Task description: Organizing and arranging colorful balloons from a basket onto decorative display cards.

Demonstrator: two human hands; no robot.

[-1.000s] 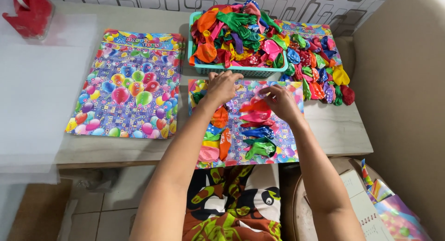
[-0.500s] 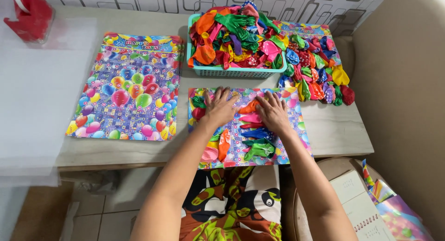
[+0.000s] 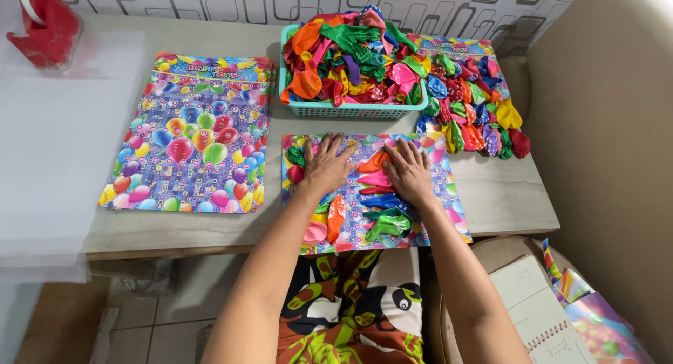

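just in front of the teal basket (image 3: 336, 110), we press our left hand (image 3: 327, 162) and right hand (image 3: 410, 171) open and flat on the balloons (image 3: 378, 196) over the printed card (image 3: 438, 217); we'd best keep rows flat and even

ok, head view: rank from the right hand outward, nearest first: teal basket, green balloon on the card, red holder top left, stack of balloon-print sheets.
From the right hand:
1. green balloon, just below it on the card.
2. teal basket, just above.
3. stack of balloon-print sheets, far left of it.
4. red holder, top-left corner.
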